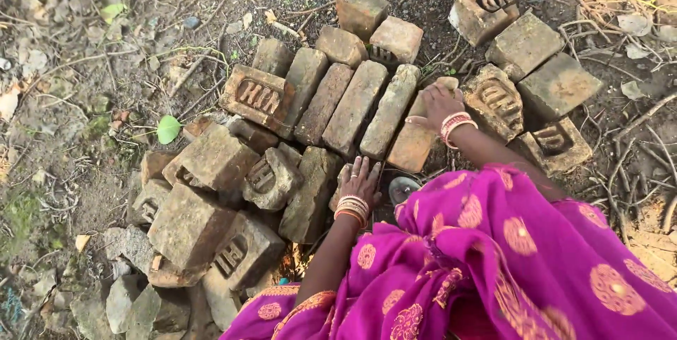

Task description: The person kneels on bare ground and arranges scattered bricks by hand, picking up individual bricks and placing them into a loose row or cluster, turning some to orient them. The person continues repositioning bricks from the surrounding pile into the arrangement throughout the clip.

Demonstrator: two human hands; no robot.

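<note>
At the far left we see open dirt (pixel 77 65) strewn with twigs, dry leaves and one green leaf (pixel 168 129); this is the widest free ground, running right up to the ragged left edge of the brick heap. Next come the tumbled bricks (pixel 211 199), lying tilted and overlapping, with a stamped brick (pixel 257 96) resting on top of them.

In the middle, a row of bricks (pixel 352 104) lies side by side, long edges touching, with only thin seams between them. Our left hand (pixel 360 183) rests flat, fingers spread and open, on a small brick (pixel 343 179) at the near end of that row; it grips nothing. Just beside it, a round metal object (pixel 403 187) shows in a dark gap.

Our right hand (pixel 440 106) lies palm down on the rightmost brick of the row (pixel 412 139), fingers curled loosely over its far edge; we cannot tell if it truly grips. That brick sits touching its left neighbour, with a narrow gap on its right.

Further right, a loose cluster of bricks (pixel 525 65) stands a little apart, and beyond it bare soil and roots (pixel 635 149). The pink patterned cloth (pixel 522 269) fills the near right corner.
</note>
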